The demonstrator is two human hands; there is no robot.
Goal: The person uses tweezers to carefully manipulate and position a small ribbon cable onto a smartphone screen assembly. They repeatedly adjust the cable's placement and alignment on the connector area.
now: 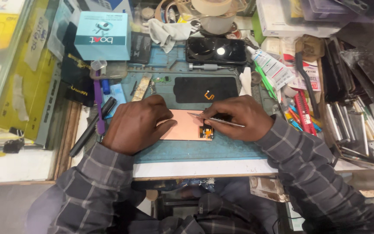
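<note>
A flat, copper-coloured rectangular phone panel [186,125] lies face down on the blue-green work mat [221,149] in front of me, with a small orange-and-black cluster of connectors [206,132] showing at its lower right corner. My left hand [135,125] lies flat over the panel's left end, fingers close together and curled slightly, pressing it down rather than gripping it. My right hand [241,118] is closed around thin metal tweezers [215,118], pinched between thumb and fingers, with the pointed tip lying across the upper right part of the panel, just above the connectors. Just beyond the panel, on the same mat, lies a black rectangular screen panel [204,89] with a small orange mark, and farther back a dark phone [215,50] reflecting a light. At the upper left stands a pale turquoise cardboard box [102,35], closed, so I cannot tell what it holds. To my right an open tray [308,93] is packed with red and blue tools, tubes and brushes.
</note>
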